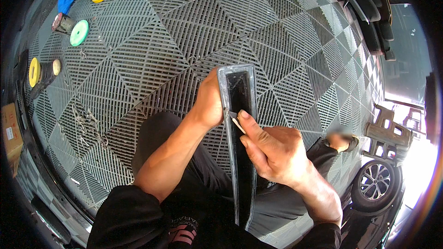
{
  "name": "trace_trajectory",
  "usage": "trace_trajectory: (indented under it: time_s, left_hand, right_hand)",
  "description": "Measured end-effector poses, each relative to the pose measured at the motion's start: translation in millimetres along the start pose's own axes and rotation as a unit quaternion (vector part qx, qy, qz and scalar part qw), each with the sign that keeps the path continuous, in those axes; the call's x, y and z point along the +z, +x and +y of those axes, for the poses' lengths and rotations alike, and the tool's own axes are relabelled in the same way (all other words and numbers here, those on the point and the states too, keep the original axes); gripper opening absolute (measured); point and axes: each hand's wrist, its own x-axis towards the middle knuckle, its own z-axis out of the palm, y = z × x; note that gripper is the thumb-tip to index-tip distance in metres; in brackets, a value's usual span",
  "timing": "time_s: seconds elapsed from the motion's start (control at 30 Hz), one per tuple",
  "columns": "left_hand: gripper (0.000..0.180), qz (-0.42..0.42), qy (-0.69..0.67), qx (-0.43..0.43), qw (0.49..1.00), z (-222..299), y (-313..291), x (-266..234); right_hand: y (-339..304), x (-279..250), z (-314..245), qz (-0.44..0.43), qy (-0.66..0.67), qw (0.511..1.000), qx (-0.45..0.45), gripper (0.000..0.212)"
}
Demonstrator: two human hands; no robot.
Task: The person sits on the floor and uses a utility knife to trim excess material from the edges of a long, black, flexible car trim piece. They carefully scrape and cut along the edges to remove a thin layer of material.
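**One slip from trouble**

The left hand (pixel 210 103) braces the outside of a long black box (pixel 235 68); fingertips hidden, so I can't tell how they close. The box is in the middle, between both hands. The right hand (pixel 277 152) pinches a small tool (pixel 238 126), tip at the box's left rim. Pressed too hard, it could slip, gouging that rim or nicking the left hand.
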Motion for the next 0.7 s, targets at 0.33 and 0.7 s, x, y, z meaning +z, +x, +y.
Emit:
trace_trajectory:
  time_s: [0.33, 0.7]
  left_hand:
    - [0.049, -0.041, -0.099, -0.02, 0.994, 6.5, 1.4, 2.0]
    - [0.049, -0.023, -0.089, -0.025, 0.995, 8.7, 0.9, 5.0]
  right_hand:
    - [-15.1, 2.3, -4.7, -0.009, -0.038, 0.999, -0.013, 0.06]
    - [-38.3, 8.7, -12.4, -0.02, -0.055, 0.998, -0.01, 0.066]
